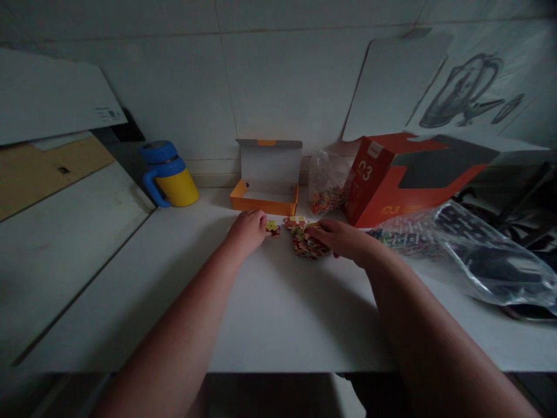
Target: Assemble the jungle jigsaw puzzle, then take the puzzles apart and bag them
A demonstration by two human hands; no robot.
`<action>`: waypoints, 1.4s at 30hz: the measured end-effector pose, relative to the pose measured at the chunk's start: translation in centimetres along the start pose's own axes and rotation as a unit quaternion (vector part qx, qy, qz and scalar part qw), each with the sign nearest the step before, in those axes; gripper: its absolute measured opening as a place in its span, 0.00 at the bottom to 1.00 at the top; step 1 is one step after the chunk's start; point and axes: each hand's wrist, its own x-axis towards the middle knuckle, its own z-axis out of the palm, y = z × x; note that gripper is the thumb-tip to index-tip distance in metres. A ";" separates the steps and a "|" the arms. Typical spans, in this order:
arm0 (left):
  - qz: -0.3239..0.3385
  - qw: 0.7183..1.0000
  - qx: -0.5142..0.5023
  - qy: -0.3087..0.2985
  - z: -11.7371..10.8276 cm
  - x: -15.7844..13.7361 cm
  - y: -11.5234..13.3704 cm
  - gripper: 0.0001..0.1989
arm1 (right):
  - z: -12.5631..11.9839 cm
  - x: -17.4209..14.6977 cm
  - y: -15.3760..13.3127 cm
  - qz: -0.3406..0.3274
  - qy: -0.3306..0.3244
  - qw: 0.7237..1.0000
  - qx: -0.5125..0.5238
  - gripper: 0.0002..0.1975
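My left hand [248, 231] is curled closed, its fingertips gripping a few joined puzzle pieces [274, 228] in yellow and dark red. To the right, a heap of small colourful puzzle pieces [307, 245] lies on the white tabletop [270, 313]. My right hand [337, 237] reaches over the heap's right side, thumb and fingers closed on puzzle pieces there; exactly which ones is hidden. Just behind the hands stands an orange box [263, 205] with its lid raised, and its visible inside is bare white.
Behind the heap stands a clear bag of pieces [327, 194], beside a large red box [374, 186]. Plastic packaging [487, 255] covers the right side. A blue and yellow jug [176, 183] stands back left, near a white panel [56, 249]. The tiled wall [278, 87] closes off the back.
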 end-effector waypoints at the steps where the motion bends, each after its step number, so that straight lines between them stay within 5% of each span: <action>1: 0.007 1.000 0.000 -0.014 -0.1 0.0 -0.5 0.09 | 0.0 0.0 0.0 -0.006 -0.003 1.000 0.002 0.23; 8: 0.045 0.996 -0.010 -0.075 -1.2 -0.6 -1.6 0.10 | 0.0 -0.8 -0.8 -0.050 -0.028 0.998 0.000 0.24; 16: -0.001 0.999 0.019 -0.046 -1.8 -0.5 -2.0 0.06 | -0.1 -0.9 -0.9 -0.027 -0.043 0.999 0.004 0.22; 26: 0.037 0.999 -0.013 -0.017 -0.9 -0.9 -0.4 0.18 | -0.3 -0.7 -0.4 -0.031 -0.028 0.999 0.003 0.24; 34: 0.203 0.975 0.005 -0.087 -1.1 -1.2 1.6 0.20 | -0.7 -1.6 -0.8 -0.126 0.040 0.989 -0.069 0.29; 42: 0.193 0.972 0.038 -0.127 -0.1 -1.4 2.4 0.17 | 1.1 -3.1 -1.5 -0.232 0.012 0.956 -0.176 0.48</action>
